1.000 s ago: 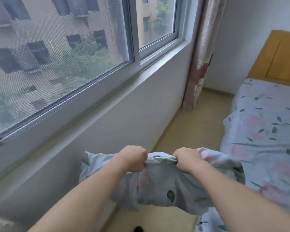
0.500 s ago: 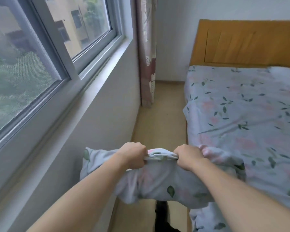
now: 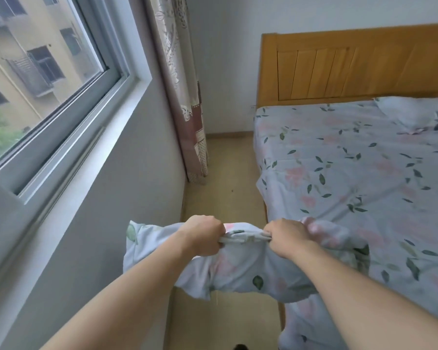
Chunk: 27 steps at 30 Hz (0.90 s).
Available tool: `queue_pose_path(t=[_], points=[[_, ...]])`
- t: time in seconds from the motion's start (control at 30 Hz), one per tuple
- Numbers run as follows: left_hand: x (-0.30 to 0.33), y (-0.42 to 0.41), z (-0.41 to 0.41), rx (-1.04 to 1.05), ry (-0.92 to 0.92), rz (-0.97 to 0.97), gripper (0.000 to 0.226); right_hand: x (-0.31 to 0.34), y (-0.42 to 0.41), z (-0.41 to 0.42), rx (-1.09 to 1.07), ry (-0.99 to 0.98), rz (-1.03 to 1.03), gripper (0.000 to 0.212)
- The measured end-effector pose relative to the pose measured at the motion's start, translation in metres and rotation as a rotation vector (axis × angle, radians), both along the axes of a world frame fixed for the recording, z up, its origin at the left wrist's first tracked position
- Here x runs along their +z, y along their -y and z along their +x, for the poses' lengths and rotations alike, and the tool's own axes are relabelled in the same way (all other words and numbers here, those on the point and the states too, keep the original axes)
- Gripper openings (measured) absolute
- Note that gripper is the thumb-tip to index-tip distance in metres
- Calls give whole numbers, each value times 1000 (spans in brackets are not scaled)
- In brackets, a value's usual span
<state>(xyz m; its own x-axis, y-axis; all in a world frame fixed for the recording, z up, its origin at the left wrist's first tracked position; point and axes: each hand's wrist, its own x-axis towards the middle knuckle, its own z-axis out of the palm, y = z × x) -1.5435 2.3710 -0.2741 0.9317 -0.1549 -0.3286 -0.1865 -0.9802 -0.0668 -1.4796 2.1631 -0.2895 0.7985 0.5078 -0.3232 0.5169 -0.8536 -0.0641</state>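
While left hand (image 3: 202, 234) and right hand (image 3: 287, 236) clench its bunched top edge, pillow (image 3: 240, 271) hangs crosswise, long axis left-right; bed (image 3: 339, 173) lies rightward, right hand nearer.

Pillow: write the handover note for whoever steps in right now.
Left hand grips the bunched top edge of the floral pillow. The right hand grips the same edge right beside it.
The floral pillow hangs in the air over the floor strip, between the window wall and the bed.
A second pillow lies by the headboard.
Done: pillow cased and lifted.
Left: probably lay it at the head of the bed beside the second pillow.
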Motion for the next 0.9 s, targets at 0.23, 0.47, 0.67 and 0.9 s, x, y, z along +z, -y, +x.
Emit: queue_pose_path(t=[0.23,0.47,0.67,0.9], points=[[7,-34,98,-57,3,24,13,-3,-31,86,-86,15,22,14],[2,-94,206,-104,5,-3,17,-9,-89,182,-151,-3,-6,15],[11,-147,300,-154,2,-14,19,4,-139,266,-201,32,7,16],[19,-168,387,-213,24,1,17,19,-161,337,-263,56,11,16]])
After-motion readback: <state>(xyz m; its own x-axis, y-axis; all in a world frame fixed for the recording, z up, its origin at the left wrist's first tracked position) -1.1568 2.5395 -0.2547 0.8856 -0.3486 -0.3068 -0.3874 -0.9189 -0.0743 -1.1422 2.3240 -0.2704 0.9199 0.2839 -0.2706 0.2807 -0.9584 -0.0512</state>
